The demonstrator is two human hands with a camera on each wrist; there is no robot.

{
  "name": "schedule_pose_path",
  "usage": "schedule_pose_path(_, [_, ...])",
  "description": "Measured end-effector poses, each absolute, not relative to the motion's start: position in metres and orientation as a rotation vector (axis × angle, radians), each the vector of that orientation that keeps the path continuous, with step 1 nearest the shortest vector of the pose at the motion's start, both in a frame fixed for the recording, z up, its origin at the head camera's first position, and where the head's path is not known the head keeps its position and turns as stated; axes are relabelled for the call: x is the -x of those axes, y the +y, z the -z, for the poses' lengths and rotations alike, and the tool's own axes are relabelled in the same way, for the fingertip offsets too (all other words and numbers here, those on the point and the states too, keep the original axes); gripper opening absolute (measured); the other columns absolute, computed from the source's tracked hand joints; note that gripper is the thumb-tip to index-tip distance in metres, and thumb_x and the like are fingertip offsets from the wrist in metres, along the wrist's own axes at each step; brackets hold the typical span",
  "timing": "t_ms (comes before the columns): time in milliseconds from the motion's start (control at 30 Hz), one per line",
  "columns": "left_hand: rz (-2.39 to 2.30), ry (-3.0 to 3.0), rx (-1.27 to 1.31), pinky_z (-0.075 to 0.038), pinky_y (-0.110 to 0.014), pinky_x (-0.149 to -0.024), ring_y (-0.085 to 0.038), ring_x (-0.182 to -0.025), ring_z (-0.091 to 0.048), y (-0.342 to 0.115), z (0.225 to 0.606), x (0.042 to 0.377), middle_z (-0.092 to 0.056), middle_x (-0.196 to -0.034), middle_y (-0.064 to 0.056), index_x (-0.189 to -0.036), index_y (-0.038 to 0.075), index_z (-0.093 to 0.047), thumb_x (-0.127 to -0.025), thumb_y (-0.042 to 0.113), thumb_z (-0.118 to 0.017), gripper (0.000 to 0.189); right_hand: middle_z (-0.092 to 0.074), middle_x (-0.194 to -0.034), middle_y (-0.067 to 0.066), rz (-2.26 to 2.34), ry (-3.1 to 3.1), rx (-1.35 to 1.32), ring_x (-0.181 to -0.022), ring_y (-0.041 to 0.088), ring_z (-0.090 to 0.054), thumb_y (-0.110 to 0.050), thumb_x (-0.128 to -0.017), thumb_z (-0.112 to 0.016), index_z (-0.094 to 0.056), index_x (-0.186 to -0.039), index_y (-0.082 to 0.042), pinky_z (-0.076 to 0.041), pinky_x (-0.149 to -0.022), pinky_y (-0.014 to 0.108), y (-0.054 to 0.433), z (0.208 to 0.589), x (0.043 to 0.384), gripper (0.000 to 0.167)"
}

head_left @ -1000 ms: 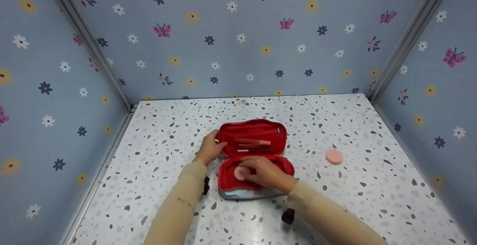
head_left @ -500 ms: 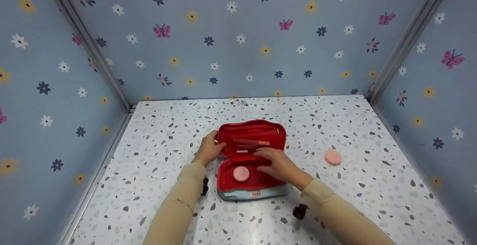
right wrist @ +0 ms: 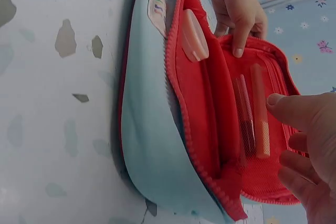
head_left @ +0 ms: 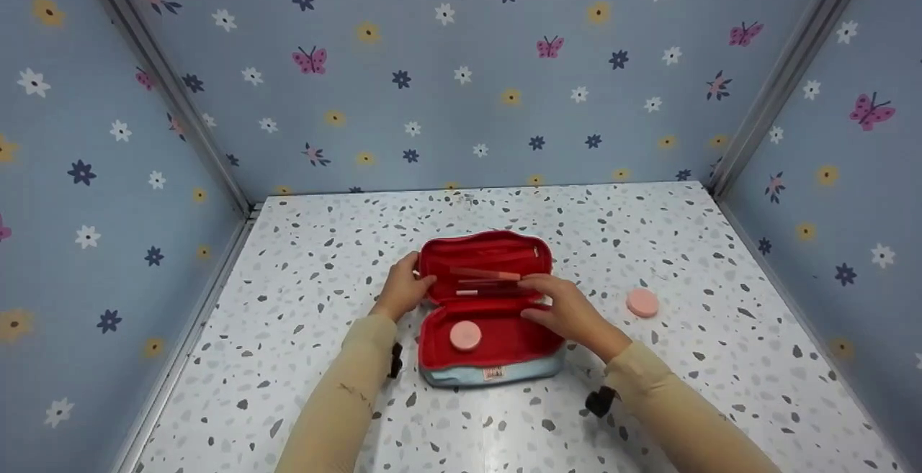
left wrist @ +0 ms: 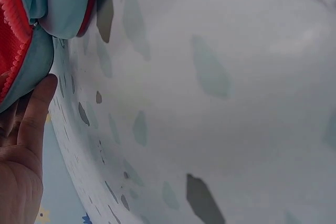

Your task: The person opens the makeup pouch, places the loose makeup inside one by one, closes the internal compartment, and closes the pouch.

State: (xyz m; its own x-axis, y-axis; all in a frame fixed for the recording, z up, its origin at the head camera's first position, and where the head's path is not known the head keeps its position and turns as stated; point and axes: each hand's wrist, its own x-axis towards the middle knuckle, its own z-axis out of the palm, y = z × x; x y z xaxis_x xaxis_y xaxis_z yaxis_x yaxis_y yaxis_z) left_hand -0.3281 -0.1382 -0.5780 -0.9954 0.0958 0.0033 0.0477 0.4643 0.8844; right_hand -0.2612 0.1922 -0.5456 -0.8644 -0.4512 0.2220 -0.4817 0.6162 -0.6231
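A light-blue pencil case with red lining lies unzipped and spread wide on the table. At its upper left edge my left hand pinches the lid, thumb on the inside and fingers behind. My right hand hovers by the right side of the case, holding nothing, fingers loosely bent. Inside the lower half, toward the left, sits a round pink container. Slim pens and an orange-pink stick lie behind the lid's mesh pocket.
A second round pink piece lies on the speckled table, to the right of the case. Flower-patterned blue panels stand behind and on both sides, joined by grey metal posts.
My right hand has let go of the round pink container, leaving it in the lower half, and moved right to the case's edge. The left hand stays on the lid.
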Motion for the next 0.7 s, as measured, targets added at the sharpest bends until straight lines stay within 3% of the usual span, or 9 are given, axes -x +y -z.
schedule_pose_path(500, [-1.595,2.661,-0.138,-0.059,-0.028,-0.065,-0.021,-0.086,-0.071,-0.139,0.578,0.328,-0.071,-0.114,-0.018,-0.126,0.001,-0.065,-0.102,0.0,-0.069,0.024,-0.072,-0.14,0.02,-1.079,-2.716,-0.749,-0.13,0.04,-0.068,-0.01,-0.09,-0.089,-0.072,-0.135,0.003,-0.055,-0.112,0.059,0.219,0.545,0.265,0.05])
schedule_pose_path(700, [-1.571,2.659,-0.122,-0.059,-0.028,-0.072,-0.021,-0.093,-0.07,-0.139,0.577,0.328,-0.071,-0.12,-0.016,-0.131,0.003,-0.065,-0.103,0.003,-0.07,0.029,-0.071,-0.142,0.019,-1.072,-2.749,-0.71,-0.132,0.041,-0.067,-0.01,-0.09,-0.089,-0.07,-0.139,0.001,-0.055,-0.112,0.061,0.233,0.544,0.268,0.054])
